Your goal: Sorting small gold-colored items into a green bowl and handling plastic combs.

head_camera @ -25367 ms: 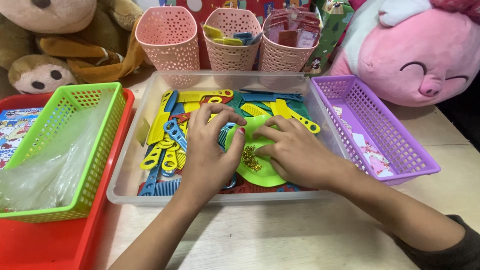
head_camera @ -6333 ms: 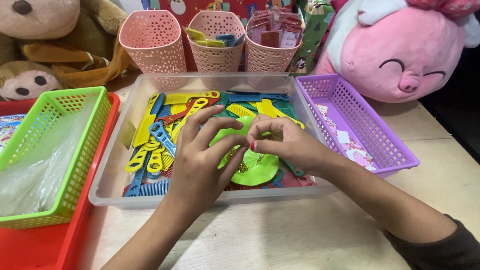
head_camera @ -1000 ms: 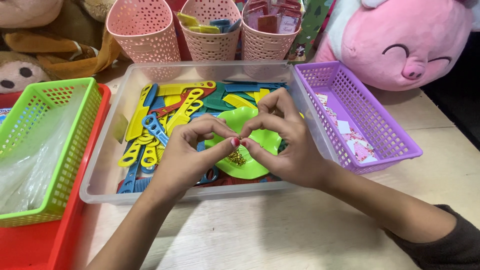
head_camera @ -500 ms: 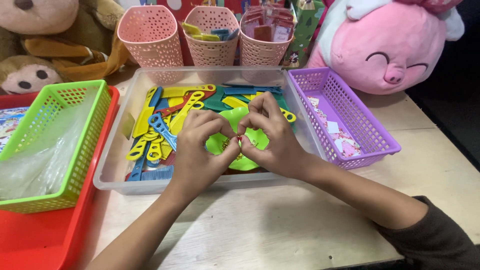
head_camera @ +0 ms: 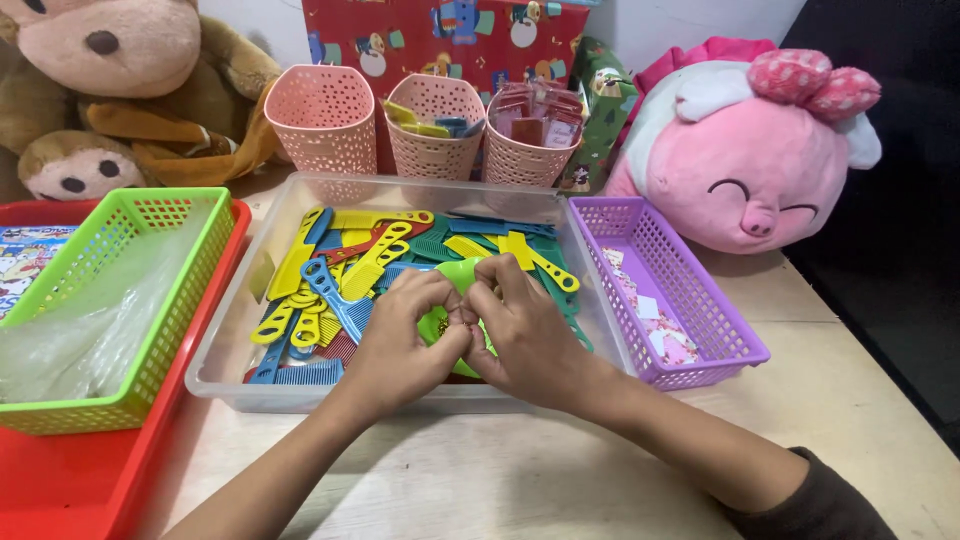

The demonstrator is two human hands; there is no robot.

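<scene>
My left hand (head_camera: 405,345) and my right hand (head_camera: 525,335) meet over the middle of a clear plastic bin (head_camera: 240,375). Together they pinch a round green plastic piece (head_camera: 452,300), fingertips touching at its centre; most of it is hidden by my fingers. The bin holds several plastic combs (head_camera: 330,275) in yellow, blue, red and green, lying flat beneath and to the left of my hands.
A green basket (head_camera: 150,330) with clear plastic bags sits on a red tray (head_camera: 70,480) at left. A purple basket (head_camera: 720,335) with small cards stands at right. Three pink mesh cups (head_camera: 325,120) line the back, flanked by plush toys.
Both hands stay joined on the green piece and have closed more tightly over it. The view has shifted slightly; nothing was picked up or let go.
</scene>
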